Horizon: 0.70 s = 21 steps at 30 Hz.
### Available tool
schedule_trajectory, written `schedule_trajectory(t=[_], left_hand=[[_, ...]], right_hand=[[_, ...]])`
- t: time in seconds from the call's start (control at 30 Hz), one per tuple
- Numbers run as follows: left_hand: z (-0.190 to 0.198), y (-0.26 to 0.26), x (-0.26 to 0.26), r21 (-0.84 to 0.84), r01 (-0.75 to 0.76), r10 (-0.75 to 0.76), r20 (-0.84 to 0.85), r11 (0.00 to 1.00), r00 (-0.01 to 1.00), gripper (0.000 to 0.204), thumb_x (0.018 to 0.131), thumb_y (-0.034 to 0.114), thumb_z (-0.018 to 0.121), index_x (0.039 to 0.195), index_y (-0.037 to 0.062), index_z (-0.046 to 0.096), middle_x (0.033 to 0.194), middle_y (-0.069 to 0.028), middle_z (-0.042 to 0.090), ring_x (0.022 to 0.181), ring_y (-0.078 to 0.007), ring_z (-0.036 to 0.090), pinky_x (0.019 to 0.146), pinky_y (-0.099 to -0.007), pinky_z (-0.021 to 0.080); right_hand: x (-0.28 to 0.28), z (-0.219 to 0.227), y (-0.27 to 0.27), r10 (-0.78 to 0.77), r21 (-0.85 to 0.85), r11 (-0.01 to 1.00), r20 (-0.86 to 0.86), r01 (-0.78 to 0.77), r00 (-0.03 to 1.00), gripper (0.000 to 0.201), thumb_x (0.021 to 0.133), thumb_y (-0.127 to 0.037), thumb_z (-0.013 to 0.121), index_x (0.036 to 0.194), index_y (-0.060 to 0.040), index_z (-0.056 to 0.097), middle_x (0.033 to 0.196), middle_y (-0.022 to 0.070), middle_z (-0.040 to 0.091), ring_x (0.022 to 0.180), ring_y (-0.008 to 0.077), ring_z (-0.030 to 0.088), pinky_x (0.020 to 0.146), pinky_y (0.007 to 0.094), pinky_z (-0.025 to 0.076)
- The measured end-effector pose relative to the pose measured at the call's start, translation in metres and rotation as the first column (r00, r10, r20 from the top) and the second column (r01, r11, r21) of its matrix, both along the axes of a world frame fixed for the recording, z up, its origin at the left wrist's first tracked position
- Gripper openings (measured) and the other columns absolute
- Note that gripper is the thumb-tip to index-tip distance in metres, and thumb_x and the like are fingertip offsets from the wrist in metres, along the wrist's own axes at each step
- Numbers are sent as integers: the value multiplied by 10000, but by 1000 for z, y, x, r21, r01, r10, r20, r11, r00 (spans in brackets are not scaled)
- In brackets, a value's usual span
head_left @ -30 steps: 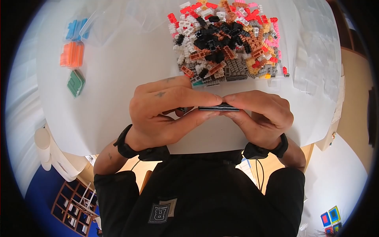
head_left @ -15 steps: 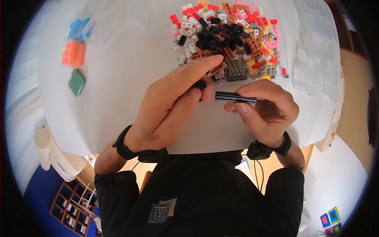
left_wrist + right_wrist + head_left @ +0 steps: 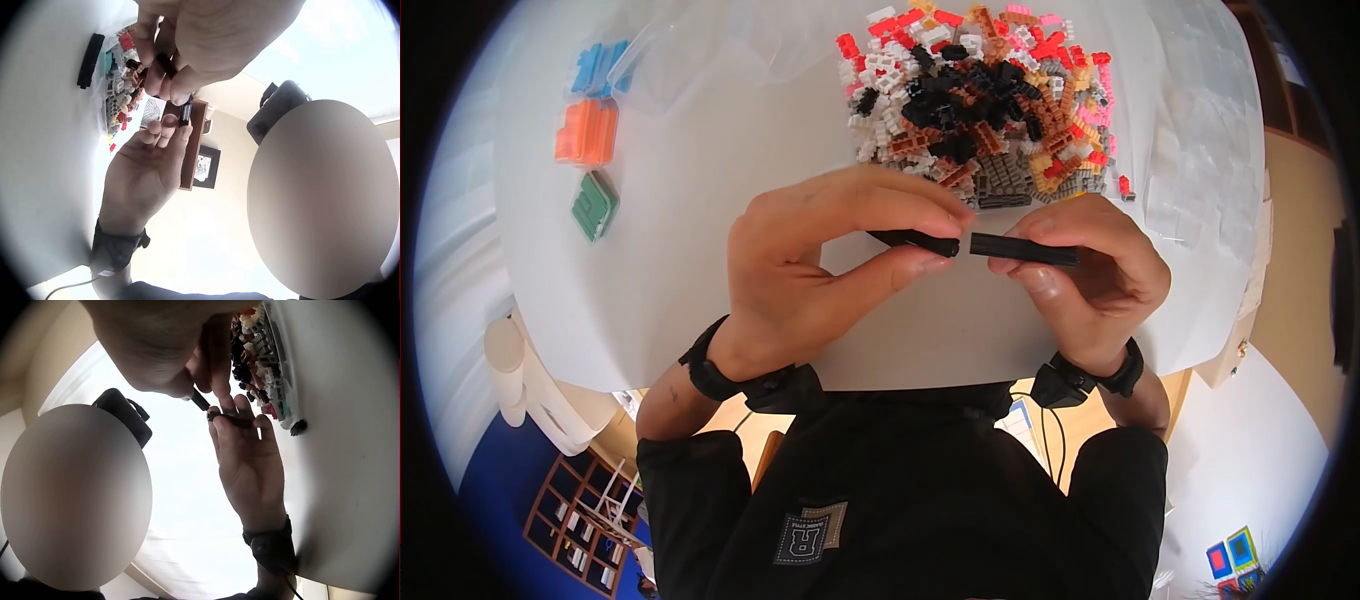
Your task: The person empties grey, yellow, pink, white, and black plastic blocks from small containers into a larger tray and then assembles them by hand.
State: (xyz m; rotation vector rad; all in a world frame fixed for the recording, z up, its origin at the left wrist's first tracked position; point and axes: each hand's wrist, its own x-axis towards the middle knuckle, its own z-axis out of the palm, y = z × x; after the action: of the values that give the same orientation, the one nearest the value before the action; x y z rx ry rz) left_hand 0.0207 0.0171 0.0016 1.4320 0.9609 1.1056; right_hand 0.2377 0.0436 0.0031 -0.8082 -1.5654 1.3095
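My left hand (image 3: 775, 290) pinches a dark bar-shaped brick piece (image 3: 925, 241) between thumb and fingers, its rear part hidden by the hand. Opposite it, my right hand (image 3: 1118, 272) holds a black ridged brick strip (image 3: 1022, 249) by thumb and forefinger. The two pieces point end to end with a narrow gap between them, held above the table in front of a pile of toy bricks (image 3: 960, 100). Another black bar (image 3: 90, 61) lies on the table in the left wrist view; the left hand hides it in the head view.
Clear plastic packaging (image 3: 1200, 150) lies along the right side of the white table (image 3: 670, 220). At the left sit blue (image 3: 600, 68), orange (image 3: 586, 133) and green (image 3: 594, 207) pieces. A small red brick (image 3: 1125, 186) lies off the pile's right edge.
Earlier both hands gripped one black strip together. The left hand let go of it, drew away, then came back pinching another dark piece; the right hand kept the strip and shifted right.
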Motion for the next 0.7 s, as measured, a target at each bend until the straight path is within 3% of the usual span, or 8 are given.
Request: schedule_trajectory(t=[0.07,0.17,0.33,0.57,0.63,0.7], left_hand=[[-1,2,1,54,-18,17,18,998,1000,253,700,-146,667,935,-58,637,986,-204,631,921,-268,643,781,-327,525],[-1,2,1,129,-43,45,-20,991,999,266,690,-138,679,935,-44,636,952,-194,633,868,-246,636,753,-313,517],[1,-3,-6,-6,0,0,-54,1000,999,311,670,-131,702,954,-25,634,923,-172,630,834,-212,627,684,-284,493],[5,0,-2,-59,-9,9,-11,998,1000,329,681,-96,719,998,-35,650,911,-128,617,776,-164,574,653,-247,442],[8,0,-2,-173,-30,13,-100,984,995,301,745,-60,671,1045,-46,649,911,-110,598,764,-149,550,641,-241,424],[5,0,1,-179,-34,26,-47,983,999,296,779,-50,646,1074,-25,645,938,-92,594,757,-121,554,628,-224,424]], right_hand=[[0,2,1,14,14,1000,8,-14,1000,266,670,140,709,919,81,634,872,189,668,796,228,678,649,259,542],[-4,7,-4,-10,-99,995,-33,6,999,276,678,135,701,937,79,623,865,195,669,819,244,680,678,268,538],[-7,8,-6,-12,-129,992,-75,2,997,276,703,156,662,962,88,594,885,215,667,858,261,682,702,277,551],[-6,6,-4,7,-107,994,-63,-13,998,263,717,168,643,964,101,586,895,216,663,847,261,686,685,269,559],[-6,7,-3,11,-125,992,-57,-18,998,264,720,172,636,970,99,588,900,214,660,844,254,685,667,260,562],[-6,6,-3,12,-117,993,-52,-18,999,264,723,172,633,972,98,589,899,211,660,844,251,685,662,259,564]])
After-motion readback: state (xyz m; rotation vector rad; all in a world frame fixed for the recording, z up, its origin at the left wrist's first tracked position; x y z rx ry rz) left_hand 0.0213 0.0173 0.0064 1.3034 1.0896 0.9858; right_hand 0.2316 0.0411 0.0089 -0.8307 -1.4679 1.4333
